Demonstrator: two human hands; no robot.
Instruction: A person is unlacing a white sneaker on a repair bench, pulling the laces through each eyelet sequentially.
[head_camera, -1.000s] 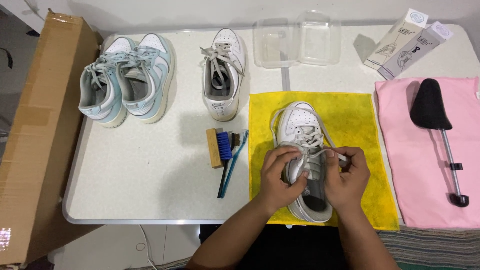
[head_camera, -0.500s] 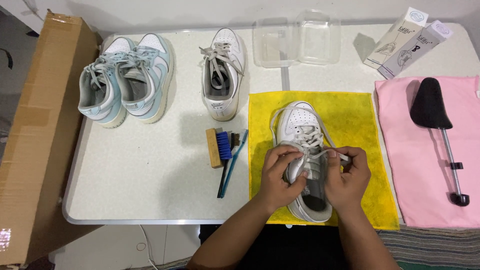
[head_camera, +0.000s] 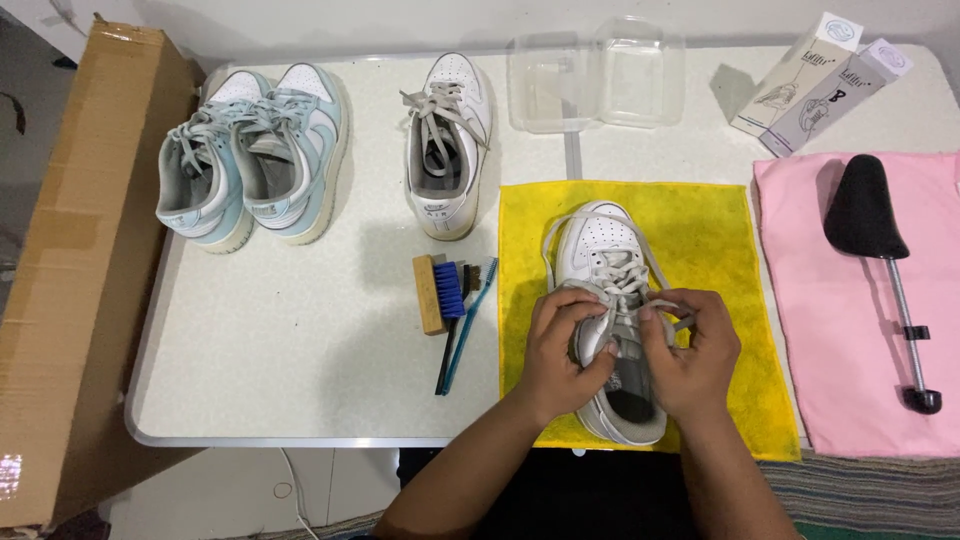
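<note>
Hands barely shifted since the earlier frame; both remain on the laces of the white sneaker (head_camera: 608, 300).

Sneaker lies toe-up on the yellow cloth (head_camera: 700, 220), bench centre-right. Left hand (head_camera: 562, 352) fingers pinched on a lace at the tongue; right hand (head_camera: 692, 352) fingers clamped on the lace end, which has crept slightly toward 3 o'clock, so lace work is judged ongoing. At 9 o'clock: wooden brush (head_camera: 430, 294) and blue brush (head_camera: 449, 310). At 11 o'clock: second white sneaker (head_camera: 447, 145), pale blue pair (head_camera: 255, 155). At 3 o'clock: black shoe tree (head_camera: 868, 215) on pink cloth (head_camera: 850, 380).
</note>
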